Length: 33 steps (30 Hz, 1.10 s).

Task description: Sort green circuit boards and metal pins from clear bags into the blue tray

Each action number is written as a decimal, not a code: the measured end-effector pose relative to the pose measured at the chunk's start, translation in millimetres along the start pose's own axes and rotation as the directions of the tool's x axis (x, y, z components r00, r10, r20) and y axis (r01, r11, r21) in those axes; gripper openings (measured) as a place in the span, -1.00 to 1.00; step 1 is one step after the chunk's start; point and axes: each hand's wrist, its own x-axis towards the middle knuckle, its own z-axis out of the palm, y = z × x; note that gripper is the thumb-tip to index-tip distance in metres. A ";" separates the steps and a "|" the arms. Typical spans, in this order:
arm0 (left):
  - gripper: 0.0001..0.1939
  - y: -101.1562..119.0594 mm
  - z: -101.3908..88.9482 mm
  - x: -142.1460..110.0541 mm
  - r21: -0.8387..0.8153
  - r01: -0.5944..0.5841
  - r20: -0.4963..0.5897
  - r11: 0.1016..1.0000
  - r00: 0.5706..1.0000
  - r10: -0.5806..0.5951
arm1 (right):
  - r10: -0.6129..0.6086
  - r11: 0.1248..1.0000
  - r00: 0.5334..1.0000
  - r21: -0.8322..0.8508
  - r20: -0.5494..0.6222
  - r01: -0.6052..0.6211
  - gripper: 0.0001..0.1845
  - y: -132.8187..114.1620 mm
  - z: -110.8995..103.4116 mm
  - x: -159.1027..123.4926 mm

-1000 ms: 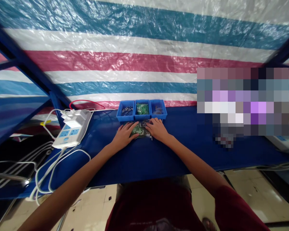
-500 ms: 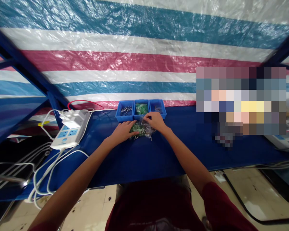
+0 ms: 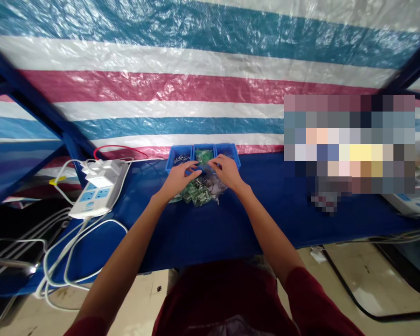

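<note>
Just in front of the blue bins, my left hand (image 3: pixel 182 177) hovers with thumb and fingers apart, holding nothing I can see. My right hand (image 3: pixel 227 171) is at the front of the middle and right bins, fingertips pinched together; what they hold, if anything, is too small to make out. Between and below the hands lies a pile of small green packets (image 3: pixel 196 193), with clear plastic packets (image 3: pixel 215 185) on its right side. The left blue bin (image 3: pixel 170 156) holds thin metal pieces. Green packets (image 3: pixel 203 156) fill the middle bin. My right hand partly covers the right blue bin (image 3: pixel 233 150).
At the left of the blue table (image 3: pixel 203 238) stands a white power strip (image 3: pixel 98 193) with plugged-in adapters and looping white cables (image 3: pixel 68 261). A striped plastic sheet (image 3: pixel 182 88) hangs behind. A blurred-out area covers the right side.
My left hand has lifted off the pile and moved up and left toward the bins, uncovering more green packets. My right hand has shifted slightly up toward the bins.
</note>
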 end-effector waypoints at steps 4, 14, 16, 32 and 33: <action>-0.53 -2.1 8.7 -5.4 -0.315 -0.013 -0.026 0.949 1.000 0.006 | 0.018 0.958 0.994 0.287 -0.109 0.014 -0.78 -4.2 13.1 -5.4; -0.68 -3.4 10.2 -7.4 -0.503 -0.028 -0.108 0.864 0.994 -0.031 | 0.232 0.737 0.971 0.663 -0.061 -0.134 -0.79 -9.6 33.6 -14.0; -0.72 -5.5 12.3 -6.6 -0.503 -0.031 -0.132 0.864 0.990 -0.042 | 0.210 0.751 0.978 0.641 -0.008 -0.156 -0.83 -10.3 31.8 -9.4; -0.75 -17.1 17.5 -5.3 -0.552 -0.150 -0.199 0.820 0.979 0.046 | 0.012 0.900 1.000 0.436 -0.023 -0.001 -0.80 -4.4 31.8 -14.5; -0.71 -17.2 16.7 -6.0 -0.538 -0.147 -0.172 0.830 0.983 0.063 | 0.006 0.916 0.999 0.401 -0.040 0.011 -0.83 -3.3 32.5 -14.3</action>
